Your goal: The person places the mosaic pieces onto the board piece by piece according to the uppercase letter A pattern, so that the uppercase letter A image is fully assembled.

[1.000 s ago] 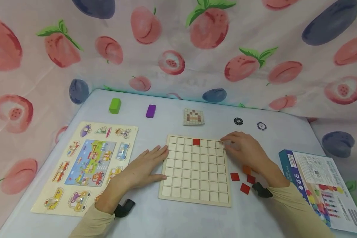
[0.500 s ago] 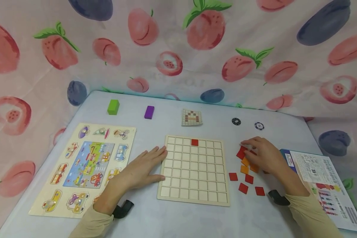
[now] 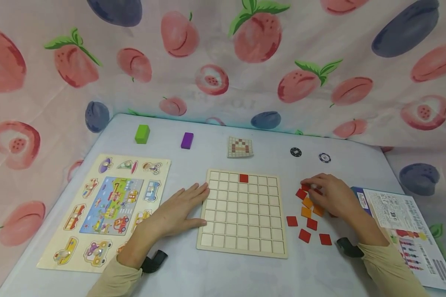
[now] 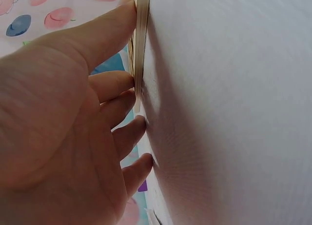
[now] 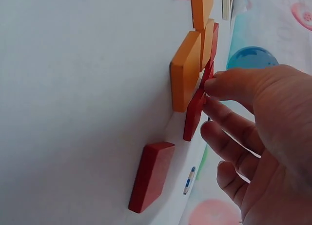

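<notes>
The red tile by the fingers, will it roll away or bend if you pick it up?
Probably neither. The red tile is flat and square-edged, so it should slide, not roll. It looks like stiff painted wood and small, so likely light. The right hand pinches its thin edge, which may slip.

A pale blue-white tabletop (image 3: 245, 276) carries everything. Between the hands lies a wooden grid board (image 3: 241, 214), its left edge touched by the left hand (image 3: 178, 210). Just under and beside the right hand (image 3: 330, 198) lie scattered red and orange tiles (image 3: 308, 222). Outward of the left hand lies a vehicle peg puzzle (image 3: 107, 210); outward of the right hand, a printed box (image 3: 401, 231). Beyond the hands, along the far edge, sit a green block (image 3: 142, 133), a purple block (image 3: 187, 140), a small pattern card (image 3: 240, 147) and two dark chips (image 3: 310, 154).
</notes>
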Action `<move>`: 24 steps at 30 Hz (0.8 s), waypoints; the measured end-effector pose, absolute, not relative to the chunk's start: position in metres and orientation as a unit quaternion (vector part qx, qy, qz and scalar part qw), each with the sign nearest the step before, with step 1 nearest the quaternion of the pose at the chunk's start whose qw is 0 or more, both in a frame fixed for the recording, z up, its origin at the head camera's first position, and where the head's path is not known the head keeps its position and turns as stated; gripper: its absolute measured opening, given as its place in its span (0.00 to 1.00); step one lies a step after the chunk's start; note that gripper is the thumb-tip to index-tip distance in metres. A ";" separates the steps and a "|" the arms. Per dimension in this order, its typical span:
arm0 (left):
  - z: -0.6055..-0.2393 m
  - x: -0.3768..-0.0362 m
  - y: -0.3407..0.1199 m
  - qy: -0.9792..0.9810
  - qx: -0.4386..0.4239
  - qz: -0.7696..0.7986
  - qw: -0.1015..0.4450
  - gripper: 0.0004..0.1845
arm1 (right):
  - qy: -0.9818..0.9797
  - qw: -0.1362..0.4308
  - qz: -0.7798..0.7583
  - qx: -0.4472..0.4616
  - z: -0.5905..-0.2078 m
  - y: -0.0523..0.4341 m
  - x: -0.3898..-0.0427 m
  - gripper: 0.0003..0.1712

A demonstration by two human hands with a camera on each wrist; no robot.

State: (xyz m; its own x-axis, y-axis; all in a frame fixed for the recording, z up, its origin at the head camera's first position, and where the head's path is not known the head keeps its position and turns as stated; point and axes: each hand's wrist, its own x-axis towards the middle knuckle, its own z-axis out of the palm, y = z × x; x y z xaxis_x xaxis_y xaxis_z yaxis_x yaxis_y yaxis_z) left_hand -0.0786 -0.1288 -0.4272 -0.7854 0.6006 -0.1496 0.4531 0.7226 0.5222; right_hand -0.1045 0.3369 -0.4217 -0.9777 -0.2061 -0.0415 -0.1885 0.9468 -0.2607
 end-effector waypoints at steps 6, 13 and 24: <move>-0.428 -0.079 -0.129 0.915 0.288 0.236 0.156 0.46 | 0.987 0.037 -0.125 -0.095 -0.423 0.336 -0.105 0.23; -0.428 -0.079 -0.129 0.915 0.288 0.235 0.155 0.46 | 0.988 0.038 -0.127 -0.083 -0.425 0.337 -0.106 0.23; -0.428 -0.079 -0.129 0.916 0.287 0.234 0.154 0.46 | 0.981 0.015 -0.169 -0.099 -0.417 0.327 -0.108 0.20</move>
